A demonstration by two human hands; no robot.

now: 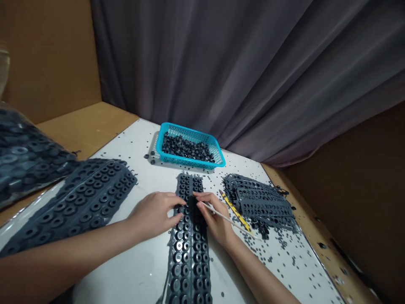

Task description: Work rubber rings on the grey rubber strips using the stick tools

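A long dark grey moulded rubber sheet (187, 253) with rows of round ring-shaped parts lies lengthwise before me on the white tabletop. My left hand (155, 213) reaches over its left edge, thumb and forefinger apart, their tips touching the rings. My right hand (218, 217) pinches a thin pale stick (236, 224) that slants back to the lower right. Its fingertips are over the right-hand rows, and the stick's front tip is hard to make out. Just right of that hand lies a yellow pen-like tool (236, 211).
Behind the sheet stands a blue basket (190, 161) of small black parts. Another ringed sheet (104, 190) and a clear bag of rings (25, 156) are at left. Perforated sheets (265, 202) are stacked at right among scattered black bits. A grey curtain (202, 63) hangs behind.
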